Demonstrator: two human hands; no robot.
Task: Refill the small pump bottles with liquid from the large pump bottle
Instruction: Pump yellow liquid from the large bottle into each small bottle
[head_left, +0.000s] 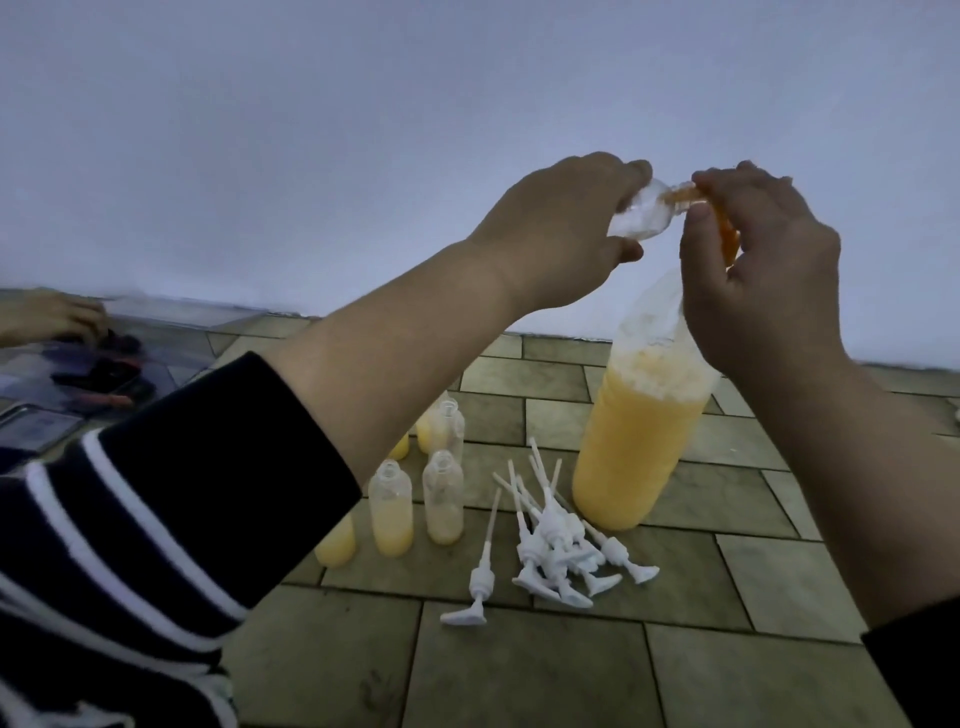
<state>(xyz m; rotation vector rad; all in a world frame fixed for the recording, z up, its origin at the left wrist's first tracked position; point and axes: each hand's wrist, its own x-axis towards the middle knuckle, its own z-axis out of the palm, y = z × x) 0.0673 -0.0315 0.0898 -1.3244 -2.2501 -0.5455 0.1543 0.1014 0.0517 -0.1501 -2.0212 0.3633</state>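
My left hand (561, 228) holds a small clear bottle (278, 214) tilted on its side, its mouth against the orange pump spout (680, 195) of the large bottle. My right hand (758, 265) grips that orange pump head on top of the large bottle (639, 436), which stands on the tiled floor about two thirds full of yellow-orange liquid. Several small bottles (392, 512) stand uncapped on the floor below my left forearm, some partly filled, some full. A pile of white pump tops (556, 551) lies beside them.
A white wall runs behind the tiled floor (519, 665). At far left another person's hand (49, 314) rests over a clear tray with dark items (104, 374). One white pump top (475, 582) lies apart from the pile.
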